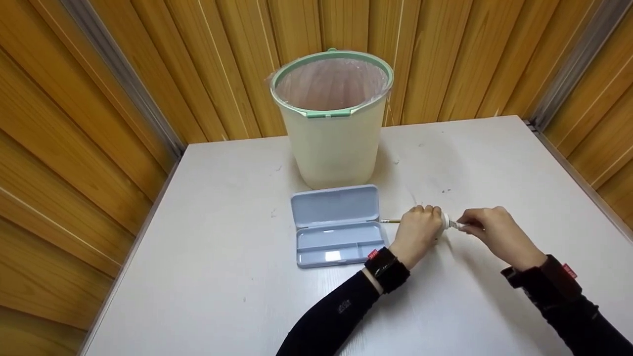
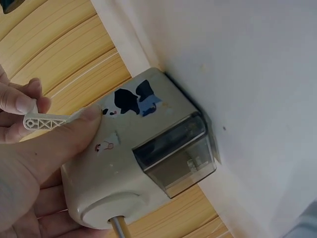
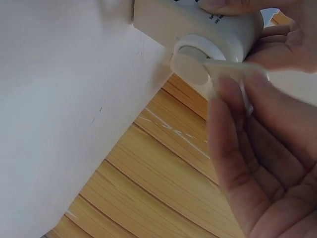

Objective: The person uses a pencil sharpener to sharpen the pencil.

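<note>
My left hand point(image 1: 418, 231) grips a cream-coloured hand-crank pencil sharpener point(image 2: 116, 163) with panda stickers and a clear shavings drawer point(image 2: 181, 163). In the head view that hand covers most of its body. A pencil point(image 1: 392, 221) sticks out of the sharpener's left end, pointing at the open pencil case. On the opposite end, my right hand point(image 1: 497, 235) pinches the crank handle point(image 3: 230, 72) between thumb and fingers. The light blue pencil case point(image 1: 335, 207) lies with its lid back, just left of the left hand, its divided compartments showing.
Behind the pencil case stands a cream waste bin point(image 1: 336, 143) with a green rim and a clear plastic liner. Small dark specks point(image 1: 446, 191) dot the white table point(image 1: 217, 232). Wood-patterned panels point(image 1: 237, 64) enclose the table at the back and sides.
</note>
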Available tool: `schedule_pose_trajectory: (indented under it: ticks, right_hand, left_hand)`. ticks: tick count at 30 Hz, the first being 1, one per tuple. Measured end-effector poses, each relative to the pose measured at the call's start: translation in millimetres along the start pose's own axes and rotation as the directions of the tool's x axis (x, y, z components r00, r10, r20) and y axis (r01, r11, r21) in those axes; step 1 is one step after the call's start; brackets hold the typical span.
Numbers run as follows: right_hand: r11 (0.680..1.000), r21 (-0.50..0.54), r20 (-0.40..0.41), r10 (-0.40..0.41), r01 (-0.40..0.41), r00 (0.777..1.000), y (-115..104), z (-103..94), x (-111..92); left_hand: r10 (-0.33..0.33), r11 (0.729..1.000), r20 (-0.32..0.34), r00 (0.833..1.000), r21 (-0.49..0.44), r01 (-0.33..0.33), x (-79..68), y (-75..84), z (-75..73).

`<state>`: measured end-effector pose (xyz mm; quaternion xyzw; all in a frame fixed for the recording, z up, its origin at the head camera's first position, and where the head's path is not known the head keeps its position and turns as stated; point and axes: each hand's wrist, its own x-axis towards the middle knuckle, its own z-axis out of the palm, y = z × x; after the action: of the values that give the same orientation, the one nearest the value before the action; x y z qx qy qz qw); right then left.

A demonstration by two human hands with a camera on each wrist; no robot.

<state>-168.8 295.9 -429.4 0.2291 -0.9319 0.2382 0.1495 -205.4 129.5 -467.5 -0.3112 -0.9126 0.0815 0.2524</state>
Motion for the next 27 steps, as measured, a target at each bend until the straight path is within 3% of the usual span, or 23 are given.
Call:
schedule_pose_trajectory:
  ticks: [10,27]
  right_hand:
    - [1.0,-0.01,-0.032,0.004,-0.004,0.999,1.0,0.3,5.4]
    - [0.997,-0.076,-0.121,0.002,-0.012,0.993,0.8,4.6,13.6]
  left_hand:
    - [0.0,1.0,-0.06,0.998,0.021,0.002,-1.6,-0.7,1.4]
    - [0.027,1.0,-0.039,0.999,0.015,-0.027,-0.2,-3.5,1.8]
